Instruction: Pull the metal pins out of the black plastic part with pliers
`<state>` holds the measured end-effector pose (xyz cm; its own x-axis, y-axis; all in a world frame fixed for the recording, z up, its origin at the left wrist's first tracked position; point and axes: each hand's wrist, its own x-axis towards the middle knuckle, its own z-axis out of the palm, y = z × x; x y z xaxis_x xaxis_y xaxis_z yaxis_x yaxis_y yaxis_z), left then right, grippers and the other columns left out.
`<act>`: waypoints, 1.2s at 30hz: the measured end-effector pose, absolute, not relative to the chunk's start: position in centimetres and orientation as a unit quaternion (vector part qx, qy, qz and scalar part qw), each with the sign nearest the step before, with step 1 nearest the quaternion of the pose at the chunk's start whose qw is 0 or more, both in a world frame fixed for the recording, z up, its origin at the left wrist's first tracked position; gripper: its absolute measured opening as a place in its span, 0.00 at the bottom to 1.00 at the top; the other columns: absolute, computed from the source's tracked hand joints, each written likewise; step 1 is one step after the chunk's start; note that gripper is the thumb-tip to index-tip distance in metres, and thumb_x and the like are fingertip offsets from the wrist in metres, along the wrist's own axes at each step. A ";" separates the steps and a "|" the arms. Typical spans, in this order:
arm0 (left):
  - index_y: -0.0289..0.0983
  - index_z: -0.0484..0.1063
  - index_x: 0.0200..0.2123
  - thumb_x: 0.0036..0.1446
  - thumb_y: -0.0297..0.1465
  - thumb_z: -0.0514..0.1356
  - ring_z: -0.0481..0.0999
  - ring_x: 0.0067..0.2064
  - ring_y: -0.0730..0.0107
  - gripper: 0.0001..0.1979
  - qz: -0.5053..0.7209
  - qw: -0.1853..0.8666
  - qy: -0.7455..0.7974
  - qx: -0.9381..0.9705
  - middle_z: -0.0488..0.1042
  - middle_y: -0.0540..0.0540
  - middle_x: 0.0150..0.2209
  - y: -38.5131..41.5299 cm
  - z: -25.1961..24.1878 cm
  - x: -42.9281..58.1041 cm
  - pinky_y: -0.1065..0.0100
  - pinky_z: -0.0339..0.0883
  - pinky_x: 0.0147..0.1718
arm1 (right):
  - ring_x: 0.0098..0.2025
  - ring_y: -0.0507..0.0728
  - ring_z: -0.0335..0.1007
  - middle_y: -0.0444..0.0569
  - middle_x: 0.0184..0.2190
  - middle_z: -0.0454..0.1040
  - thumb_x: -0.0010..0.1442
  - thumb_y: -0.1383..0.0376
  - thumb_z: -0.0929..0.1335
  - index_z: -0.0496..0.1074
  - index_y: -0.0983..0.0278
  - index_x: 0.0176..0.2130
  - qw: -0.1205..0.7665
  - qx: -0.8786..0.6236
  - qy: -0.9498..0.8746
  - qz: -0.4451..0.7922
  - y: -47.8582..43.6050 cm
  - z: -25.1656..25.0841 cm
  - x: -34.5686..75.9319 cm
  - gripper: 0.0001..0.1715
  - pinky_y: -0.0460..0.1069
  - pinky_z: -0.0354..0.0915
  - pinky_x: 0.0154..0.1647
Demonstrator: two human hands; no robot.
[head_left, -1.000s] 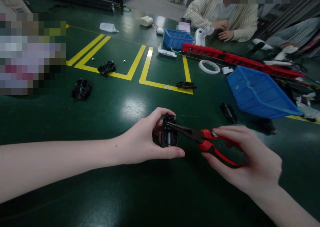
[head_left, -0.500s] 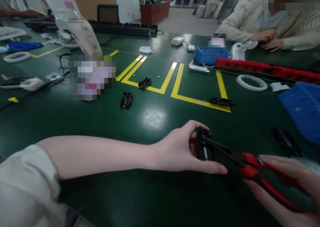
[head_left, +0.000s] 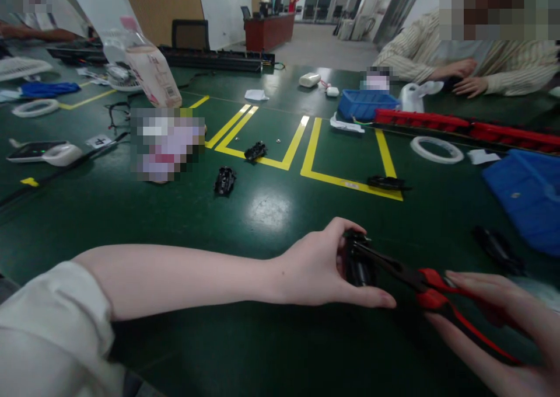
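Observation:
My left hand point(head_left: 312, 265) is wrapped round a small black plastic part point(head_left: 361, 268), shaped like a toy car chassis, just over the table. In my right hand point(head_left: 503, 321) are red-and-black long-nose pliers point(head_left: 431, 289), their handles somewhat spread. The jaw tips meet the upper part of the black piece; what lies between them is too small to make out. Beyond my left hand lie two similar black parts, a nearer one point(head_left: 224, 181) and a farther one point(head_left: 255, 151). A flat black piece point(head_left: 388, 183) rests across the yellow tape at the right.
A blue bin point(head_left: 525, 198) and a dark elongated part point(head_left: 497, 250) are at the right. A tape roll point(head_left: 436, 150), red strips point(head_left: 437, 124) and a smaller blue bin point(head_left: 366, 104) stand farther back. A bottle point(head_left: 153, 76) is at the left. A person point(head_left: 464, 64) sits opposite.
The view has tilted up slightly, so things sit a little lower in the picture. My left hand still holds the black part, and the pliers stay at it.

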<state>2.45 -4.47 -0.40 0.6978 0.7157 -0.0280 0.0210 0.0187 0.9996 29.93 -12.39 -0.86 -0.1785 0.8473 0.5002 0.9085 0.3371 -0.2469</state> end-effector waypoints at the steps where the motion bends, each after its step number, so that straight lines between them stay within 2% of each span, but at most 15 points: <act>1: 0.39 0.59 0.57 0.48 0.43 0.73 0.78 0.38 0.61 0.39 0.263 0.648 0.285 0.656 0.76 0.43 0.42 -4.4 -0.4 2.4 0.63 0.72 0.33 | 0.34 0.62 0.79 0.46 0.39 0.80 0.55 0.46 0.71 0.73 0.50 0.46 0.276 -0.566 -0.775 -0.047 -12.5 -1.0 29.9 0.21 0.56 0.76 0.32; 4: 0.39 0.58 0.57 0.49 0.42 0.73 0.78 0.37 0.62 0.38 0.261 0.645 0.282 0.660 0.76 0.43 0.41 -4.5 -0.3 2.3 0.64 0.72 0.32 | 0.34 0.61 0.76 0.46 0.39 0.77 0.58 0.51 0.71 0.70 0.51 0.49 0.266 -0.551 -0.790 -0.035 -12.8 -0.8 28.9 0.20 0.57 0.74 0.37; 7: 0.39 0.59 0.56 0.48 0.40 0.74 0.77 0.38 0.64 0.38 0.270 0.669 0.279 0.634 0.75 0.45 0.41 -4.7 -0.1 2.4 0.65 0.72 0.34 | 0.36 0.61 0.75 0.48 0.40 0.76 0.62 0.52 0.67 0.70 0.53 0.47 0.292 -0.578 -0.761 -0.041 -13.0 0.2 27.6 0.15 0.58 0.73 0.41; 10: 0.39 0.60 0.55 0.47 0.36 0.75 0.75 0.38 0.68 0.36 0.280 0.693 0.291 0.598 0.74 0.47 0.41 -4.8 0.1 2.5 0.67 0.70 0.34 | 0.37 0.61 0.75 0.49 0.42 0.76 0.62 0.53 0.68 0.69 0.53 0.49 0.279 -0.561 -0.778 -0.039 -12.9 1.1 27.7 0.17 0.58 0.73 0.42; 13: 0.39 0.62 0.54 0.47 0.35 0.75 0.73 0.36 0.71 0.36 0.281 0.697 0.297 0.589 0.73 0.48 0.39 -4.8 0.2 2.5 0.70 0.68 0.33 | 0.36 0.60 0.76 0.49 0.43 0.77 0.59 0.57 0.72 0.68 0.54 0.51 0.255 -0.510 -0.820 -0.047 -12.7 1.3 28.8 0.21 0.56 0.74 0.39; 18: 0.38 0.61 0.55 0.47 0.36 0.75 0.72 0.34 0.72 0.36 0.269 0.673 0.303 0.619 0.73 0.50 0.37 -4.8 0.0 2.4 0.72 0.66 0.30 | 0.36 0.60 0.77 0.51 0.43 0.77 0.61 0.52 0.69 0.69 0.56 0.50 0.256 -0.502 -0.826 -0.027 -12.3 1.2 28.9 0.20 0.55 0.74 0.34; 23: 0.39 0.59 0.55 0.49 0.37 0.74 0.73 0.34 0.72 0.36 0.261 0.646 0.313 0.646 0.74 0.47 0.41 -4.7 0.0 2.4 0.72 0.66 0.29 | 0.38 0.61 0.78 0.52 0.42 0.77 0.61 0.54 0.69 0.68 0.57 0.49 0.251 -0.513 -0.821 -0.017 -12.3 1.0 27.7 0.18 0.54 0.75 0.33; 26: 0.40 0.57 0.57 0.51 0.35 0.72 0.74 0.35 0.72 0.36 0.263 0.627 0.312 0.664 0.74 0.48 0.43 -4.7 0.2 2.5 0.72 0.66 0.29 | 0.39 0.63 0.78 0.54 0.41 0.77 0.60 0.55 0.70 0.68 0.59 0.50 0.262 -0.526 -0.808 -0.051 -12.3 0.7 27.6 0.20 0.55 0.75 0.32; 31: 0.42 0.55 0.60 0.53 0.37 0.71 0.75 0.39 0.66 0.37 0.240 0.557 0.317 0.729 0.73 0.46 0.45 -4.4 0.4 2.2 0.67 0.69 0.33 | 0.44 0.65 0.76 0.58 0.45 0.75 0.58 0.57 0.72 0.65 0.62 0.57 0.292 -0.477 -0.819 -0.128 -11.9 0.2 28.5 0.31 0.58 0.75 0.40; 36: 0.41 0.59 0.59 0.53 0.44 0.69 0.72 0.53 0.52 0.35 0.211 0.390 0.352 0.825 0.72 0.42 0.52 -3.1 0.0 1.4 0.53 0.69 0.48 | 0.46 0.64 0.75 0.58 0.46 0.75 0.56 0.60 0.73 0.65 0.64 0.57 0.314 -0.465 -0.809 -0.175 -11.5 0.3 29.4 0.32 0.58 0.74 0.43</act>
<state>1.43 -3.06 -0.05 0.6638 0.7442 0.0739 0.4153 -0.4490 0.7912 29.38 -11.52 0.31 -0.3692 0.6431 0.6709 0.8625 0.5059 -0.0103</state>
